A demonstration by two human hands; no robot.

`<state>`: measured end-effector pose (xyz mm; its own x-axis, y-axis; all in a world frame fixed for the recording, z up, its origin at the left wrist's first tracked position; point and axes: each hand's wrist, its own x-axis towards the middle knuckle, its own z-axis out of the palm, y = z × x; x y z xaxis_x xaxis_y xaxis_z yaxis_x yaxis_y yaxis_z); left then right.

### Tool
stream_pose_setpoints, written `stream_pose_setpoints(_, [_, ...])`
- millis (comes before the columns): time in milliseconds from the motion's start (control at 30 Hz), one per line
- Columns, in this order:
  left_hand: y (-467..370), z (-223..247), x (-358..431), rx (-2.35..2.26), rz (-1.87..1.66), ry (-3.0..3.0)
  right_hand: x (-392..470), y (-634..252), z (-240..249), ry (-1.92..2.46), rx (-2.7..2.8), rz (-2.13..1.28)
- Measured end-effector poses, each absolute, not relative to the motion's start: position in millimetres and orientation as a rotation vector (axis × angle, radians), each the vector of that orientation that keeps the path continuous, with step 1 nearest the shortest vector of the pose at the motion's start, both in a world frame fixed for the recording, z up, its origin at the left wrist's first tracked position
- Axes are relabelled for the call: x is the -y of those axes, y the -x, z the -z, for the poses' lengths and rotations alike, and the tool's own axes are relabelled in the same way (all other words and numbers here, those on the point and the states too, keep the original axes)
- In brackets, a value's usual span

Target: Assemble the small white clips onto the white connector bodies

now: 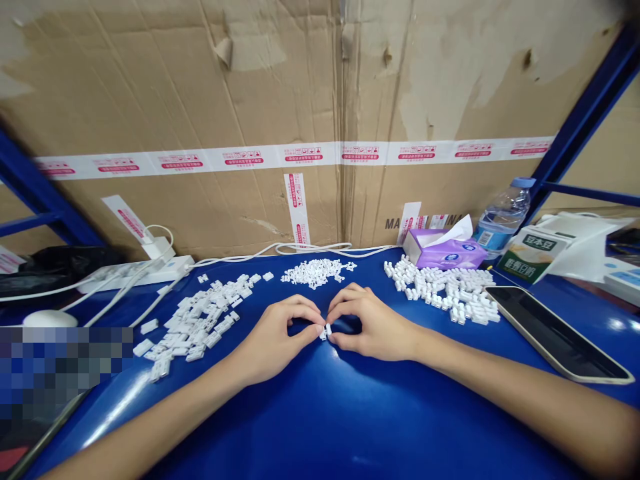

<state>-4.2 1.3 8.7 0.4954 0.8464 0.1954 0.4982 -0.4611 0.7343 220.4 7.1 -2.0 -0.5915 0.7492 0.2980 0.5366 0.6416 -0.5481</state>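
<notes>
Before the middle pile [315, 272], both hands (left [280, 337], right [375, 327]) pinch small white pieces [325, 331] together, nearly closed, seemingly for precise alignment.

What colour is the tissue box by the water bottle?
Purple, with blue logo patches on the front; it shows best in the head view, tissue box right of centre.

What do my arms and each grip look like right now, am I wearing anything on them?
Your left forearm and right forearm are bare, with no sleeve, watch or bracelet in view. The left grip and right grip are ungloved, and I see no rings. Any fine detail, such as the nails, is too small to tell.
</notes>
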Motion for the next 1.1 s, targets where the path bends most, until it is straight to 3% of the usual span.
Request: stream_pose_setpoints(1100, [1.0, -7.5, 1.5, -1.135, -0.792, -2.245, -4.5, -218.5, 0.7, 1.026, 2.370, -0.535])
